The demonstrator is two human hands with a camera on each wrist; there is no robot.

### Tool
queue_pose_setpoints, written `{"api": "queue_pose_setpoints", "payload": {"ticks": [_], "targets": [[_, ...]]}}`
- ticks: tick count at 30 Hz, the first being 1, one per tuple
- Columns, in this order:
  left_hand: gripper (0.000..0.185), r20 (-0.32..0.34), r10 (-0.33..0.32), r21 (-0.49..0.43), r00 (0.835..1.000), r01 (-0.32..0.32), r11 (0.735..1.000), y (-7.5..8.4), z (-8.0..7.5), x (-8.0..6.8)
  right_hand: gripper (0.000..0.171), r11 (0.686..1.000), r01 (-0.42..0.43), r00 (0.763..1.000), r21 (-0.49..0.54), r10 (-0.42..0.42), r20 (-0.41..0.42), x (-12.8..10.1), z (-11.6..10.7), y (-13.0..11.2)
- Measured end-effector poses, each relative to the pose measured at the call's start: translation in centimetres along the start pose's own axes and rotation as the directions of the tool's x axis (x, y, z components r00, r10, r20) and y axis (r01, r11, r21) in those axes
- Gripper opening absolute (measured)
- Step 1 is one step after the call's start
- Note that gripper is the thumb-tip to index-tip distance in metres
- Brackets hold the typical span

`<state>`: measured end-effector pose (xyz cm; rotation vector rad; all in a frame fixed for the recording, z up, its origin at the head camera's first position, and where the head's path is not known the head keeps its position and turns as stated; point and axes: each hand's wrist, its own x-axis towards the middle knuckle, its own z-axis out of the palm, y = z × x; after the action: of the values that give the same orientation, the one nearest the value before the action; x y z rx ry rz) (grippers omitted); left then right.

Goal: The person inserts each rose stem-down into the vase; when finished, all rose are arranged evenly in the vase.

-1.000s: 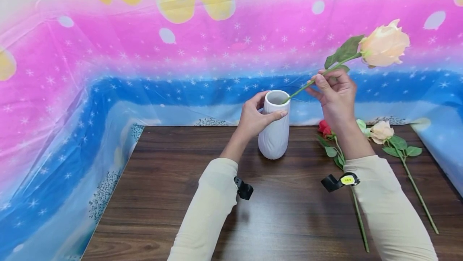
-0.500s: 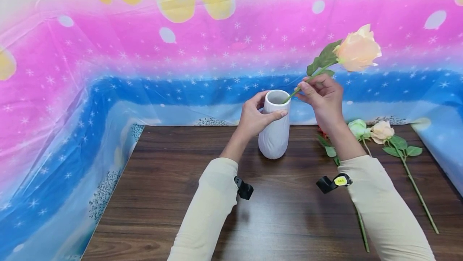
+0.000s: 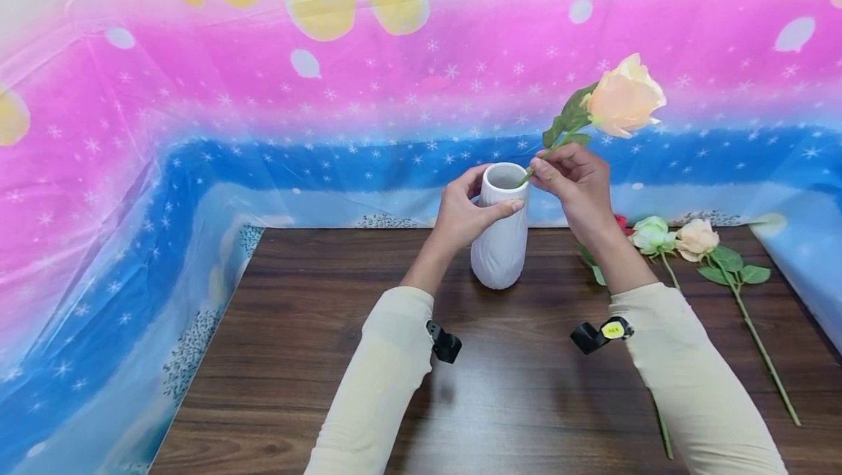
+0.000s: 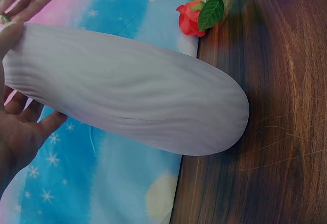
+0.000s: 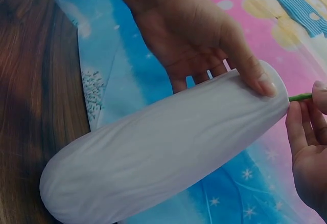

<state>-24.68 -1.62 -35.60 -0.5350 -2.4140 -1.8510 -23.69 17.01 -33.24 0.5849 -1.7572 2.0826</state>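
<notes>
One vase, white with a ridged wall (image 3: 498, 245), and one peach rose (image 3: 625, 99) are in hand. The vase is nearly upright at the far middle of the table (image 3: 316, 365), mouth up; whether its base bears fully on the wood cannot be told. The rose slants up and to the right, its bloom well above the rim, its green leaves (image 3: 569, 113) just below the bloom, and the lower end of its stem inside the vase's mouth. Hands counted: two. The left hand (image 3: 463, 208) is clamped on the upper part of the vase from the left, thumb across the near side just under the rim, fingers around the far side. The right hand (image 3: 579, 183) is closed to a pinch, thumb and fingers together on the stem, just right of the rim. Three further roses lie on the far right of the table: one red rose (image 3: 623, 225), largely hidden behind the right forearm, one pale green rose (image 3: 653, 234) and one cream rose (image 3: 697, 240), the last two side by side. Two cream sleeves (image 3: 375, 380) and two black wrist straps (image 3: 444, 342) are noted. Beyond stands a pink and blue cloth (image 3: 395, 109) printed with snowflakes.
</notes>
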Motion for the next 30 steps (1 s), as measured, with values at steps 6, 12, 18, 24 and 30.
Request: {"api": "queue_pose_setpoints", "payload": {"ticks": [6,12,18,24,30], "targets": [[0.069,0.001,0.004,-0.002,1.0,-0.004,1.0,0.1,0.0,0.0,0.01,0.996,-0.075,0.997,-0.038,0.076,0.002,0.0,0.0,-0.6],[0.068,0.001,0.005,-0.007,1.0,-0.005,1.0,0.0,0.0,0.0,0.01,0.981,-0.155,0.986,-0.117,0.16,0.036,0.0,-0.4,-1.3],[0.068,-0.003,0.007,-0.005,1.0,-0.007,1.0,-0.1,0.0,-0.1,0.013,0.986,-0.155,0.987,-0.055,0.157,0.033,-0.1,-0.3,-1.2],[0.068,-0.007,0.005,-0.004,1.0,-0.005,1.0,0.1,0.0,-0.1,0.022,0.996,-0.084,0.995,0.025,0.085,-0.048,-0.1,0.1,-1.2],[0.068,-0.016,0.0,-0.01,1.0,-0.001,1.0,0.0,0.1,0.0,0.028,0.99,-0.041,0.99,0.133,0.058,-0.127,0.1,0.4,-1.1]]}}
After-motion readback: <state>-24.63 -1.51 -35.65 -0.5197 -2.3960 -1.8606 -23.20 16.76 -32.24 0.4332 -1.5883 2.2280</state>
